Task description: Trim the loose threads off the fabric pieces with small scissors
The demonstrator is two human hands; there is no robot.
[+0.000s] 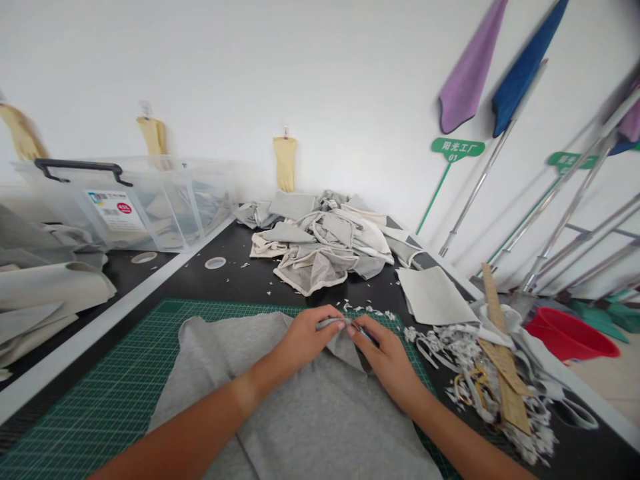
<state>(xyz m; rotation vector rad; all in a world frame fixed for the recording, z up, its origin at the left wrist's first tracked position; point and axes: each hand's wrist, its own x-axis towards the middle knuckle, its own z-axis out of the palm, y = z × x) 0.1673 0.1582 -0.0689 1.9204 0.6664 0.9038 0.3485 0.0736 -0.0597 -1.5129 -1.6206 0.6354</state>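
Note:
A large piece of grey cloth (300, 407) lies spread over a green cutting mat (100, 373). Its far edge is lifted and folded between my two hands. My left hand (313, 333) pinches that edge between thumb and fingers. Close against it, my right hand (380, 347) is closed around a slim, bluish, pen-like tool (365, 333), whose tip meets the cloth at the left fingertips. The fingers cover most of this tool, so its exact kind cannot be made out.
Beyond the mat sits a heap of grey and white cloth pieces (330, 233). Wooden rulers (505, 360) and yellow-handled scissors (467, 387) lie among scraps at right. A clear plastic bin (165, 207) stands at left; a tape roll (215, 263) lies near it. A red basin (570, 333) is beyond the table.

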